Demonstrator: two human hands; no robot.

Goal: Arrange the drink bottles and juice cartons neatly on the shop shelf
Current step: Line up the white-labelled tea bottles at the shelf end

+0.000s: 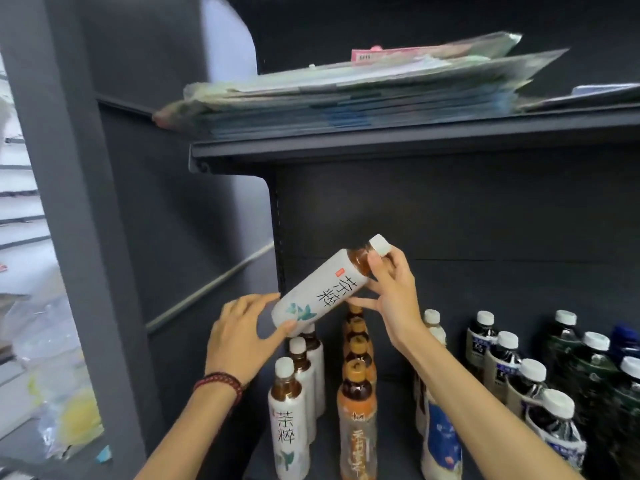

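Observation:
A white-labelled tea bottle (322,292) with a white cap hangs tilted above the shelf, cap up and to the right. My right hand (391,292) grips its neck and upper body. My left hand (242,337) cups its base with thumb and fingers round it. Below stand rows of bottles on the dark shelf (391,382): matching white tea bottles (289,414) at the left, orange-capped bottles (356,403) in the middle, a blue-and-white bottle (441,434), and dark bottles with white caps (530,382) on the right.
An upper shelf (415,140) overhangs the bottles and carries a stack of flat plastic-wrapped packets (346,95). A dark upright panel (131,237) closes the left side. Plastic bags (62,410) lie on the floor at the far left.

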